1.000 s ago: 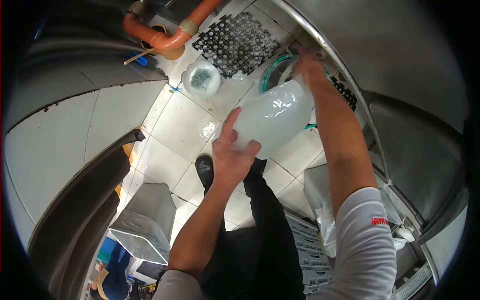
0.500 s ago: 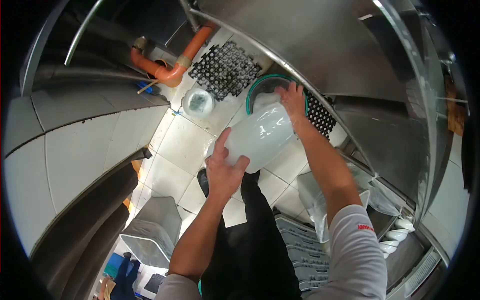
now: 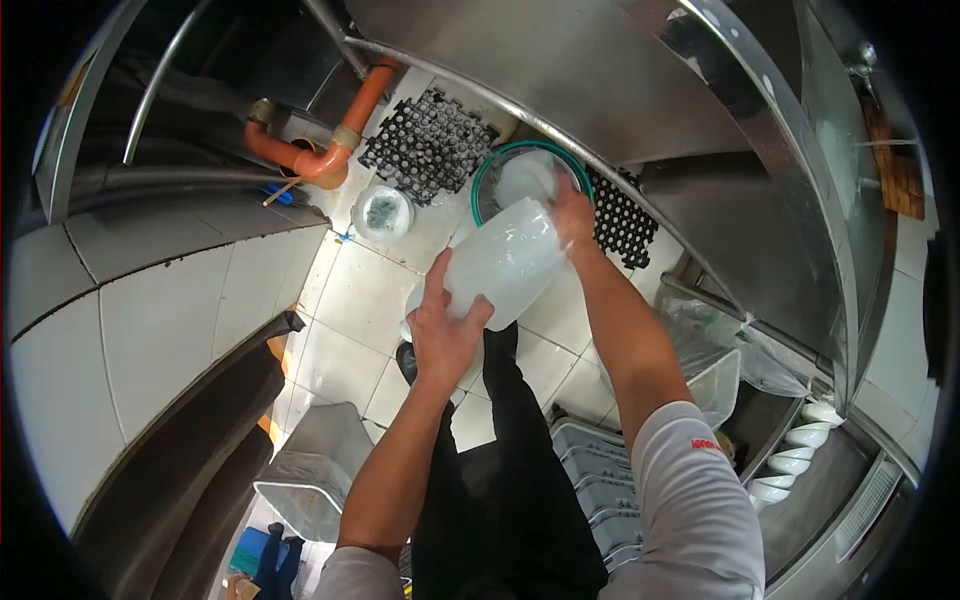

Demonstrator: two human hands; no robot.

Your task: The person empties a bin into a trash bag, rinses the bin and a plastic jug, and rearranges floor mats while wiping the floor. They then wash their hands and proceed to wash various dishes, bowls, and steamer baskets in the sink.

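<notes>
My left hand (image 3: 447, 325) grips the near end of a large, wet, translucent white plastic container (image 3: 510, 262), its thumb and forefinger spread around the body. The container is tilted, its far end over the edge of a green-rimmed tub (image 3: 480, 205). At that far end, on the right side, my right hand (image 3: 572, 215) touches or nearly touches the container; its fingers are smeared by motion. Inside the tub shows a round whitish shape (image 3: 527, 177) that I cannot make out. Left of the tub, a small white bucket (image 3: 358, 222) holds something bluish-green.
An orange drainpipe (image 3: 325, 168) and black rubber mats (image 3: 425, 150) lie ahead on the tiled floor. A steel counter edge (image 3: 560, 140) runs over the tub. Grey bins (image 3: 325, 440) stand low left; grey crates (image 3: 600, 480) are beside my legs. Another person's legs (image 3: 278, 560) show bottom left.
My right hand has dropped from the container's top onto its right side at the far end. The container has shifted slightly, and more of the whitish shape in the tub shows.
</notes>
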